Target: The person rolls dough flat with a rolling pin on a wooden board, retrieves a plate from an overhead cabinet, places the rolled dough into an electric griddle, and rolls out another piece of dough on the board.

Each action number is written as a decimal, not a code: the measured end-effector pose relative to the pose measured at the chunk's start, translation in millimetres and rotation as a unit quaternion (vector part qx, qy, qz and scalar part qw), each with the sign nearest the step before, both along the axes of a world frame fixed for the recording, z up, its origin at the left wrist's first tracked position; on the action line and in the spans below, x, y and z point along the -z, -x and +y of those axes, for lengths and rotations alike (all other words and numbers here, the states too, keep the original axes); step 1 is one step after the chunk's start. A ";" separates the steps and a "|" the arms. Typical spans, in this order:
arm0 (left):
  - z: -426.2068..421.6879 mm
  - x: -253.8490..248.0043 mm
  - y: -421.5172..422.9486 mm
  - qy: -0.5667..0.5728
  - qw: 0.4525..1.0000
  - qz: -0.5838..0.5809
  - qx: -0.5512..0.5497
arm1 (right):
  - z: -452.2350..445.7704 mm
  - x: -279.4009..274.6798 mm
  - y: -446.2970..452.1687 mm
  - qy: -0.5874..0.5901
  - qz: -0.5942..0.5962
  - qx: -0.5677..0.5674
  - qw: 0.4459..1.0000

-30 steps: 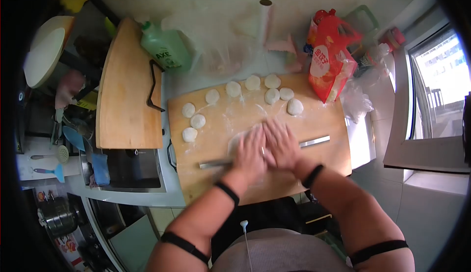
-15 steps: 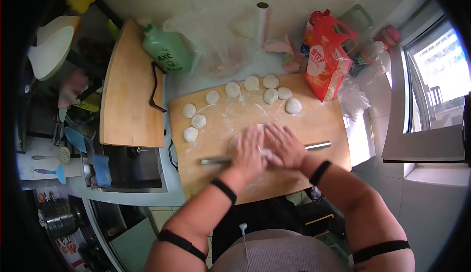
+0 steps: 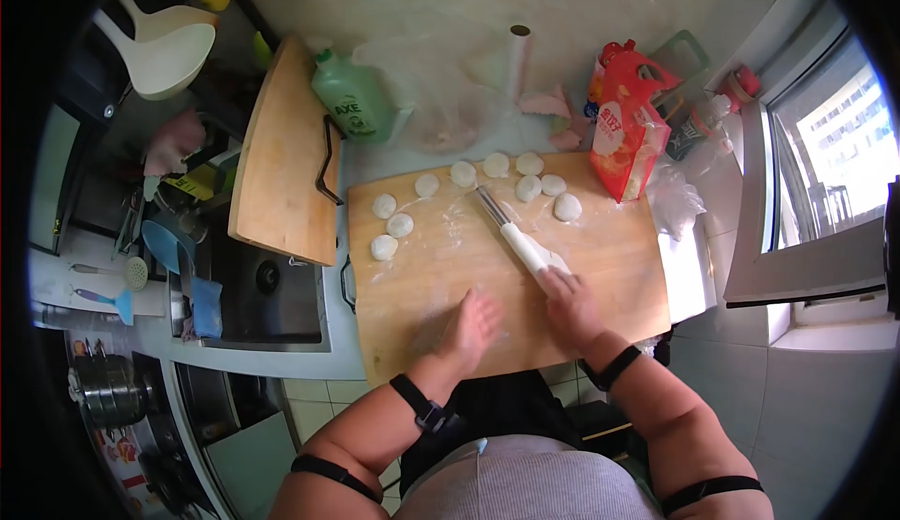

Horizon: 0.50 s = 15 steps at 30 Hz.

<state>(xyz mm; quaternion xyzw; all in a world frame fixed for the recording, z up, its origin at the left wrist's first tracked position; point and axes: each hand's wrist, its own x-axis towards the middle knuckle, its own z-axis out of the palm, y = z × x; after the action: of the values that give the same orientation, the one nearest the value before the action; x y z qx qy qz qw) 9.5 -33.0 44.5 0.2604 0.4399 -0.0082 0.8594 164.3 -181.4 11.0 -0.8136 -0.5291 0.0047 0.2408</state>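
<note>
A metal rolling pin [image 3: 491, 205] lies diagonally on the floured wooden board [image 3: 412, 295], its bare end pointing to the upper left. White dough [image 3: 527, 250] seems to be wrapped round its middle, with a loose flap on the right side. My right hand [image 3: 574, 309] is on the pin's lower end, fingers over the dough; the far tip is hidden beneath it. To the left, my left hand [image 3: 472, 331] is held apart from the pin, fingers extended and a little blurred, holding nothing. Several small round dough pieces [image 3: 399, 226] form an arc along the board's back edge.
A red flour bag [image 3: 630, 131] stands at the board's back right corner. Behind are a green detergent bottle [image 3: 352, 98], a clear plastic bag [image 3: 441, 112] and a white roll [image 3: 517, 65]. On the left, an upright wooden board [image 3: 281, 164] stands beside the sink [image 3: 267, 318].
The rolling pin has turned from crosswise to diagonal, with the dough now around it. My left hand has come off the dough toward me; my right hand stays on the pin's near end.
</note>
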 end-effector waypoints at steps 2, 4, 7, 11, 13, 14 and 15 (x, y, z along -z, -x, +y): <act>-13.6 3.0 16.1 0.049 0.999 -0.003 -0.024 | -1.9 -10.4 26.6 -0.052 0.107 -0.089 0.989; -17.6 7.7 25.7 0.096 0.994 -0.006 -0.047 | 2.3 -36.4 52.4 -0.045 0.117 -0.180 0.976; -18.4 10.7 33.5 0.094 0.993 -0.059 -0.048 | -4.5 -47.1 87.3 -0.004 0.274 -0.041 0.961; -23.4 17.2 35.6 0.098 0.993 -0.030 -0.062 | -11.6 -30.3 104.6 0.126 0.409 -0.052 0.902; -25.7 21.9 35.1 0.072 0.993 -0.021 -0.087 | -13.1 -30.2 106.9 0.120 0.400 -0.051 0.907; -25.4 26.5 37.2 0.072 0.993 -0.020 -0.088 | -13.4 -30.7 107.7 0.114 0.391 -0.050 0.912; -24.5 32.4 39.9 0.082 0.992 -0.025 -0.094 | -12.4 -38.6 108.3 0.114 0.392 -0.050 0.912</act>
<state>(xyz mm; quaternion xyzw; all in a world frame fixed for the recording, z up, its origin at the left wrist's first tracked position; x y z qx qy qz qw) -30.4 -57.5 12.1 0.1469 0.4382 0.0428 0.8858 55.9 -193.8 49.6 -0.7409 -0.4283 0.3954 0.3337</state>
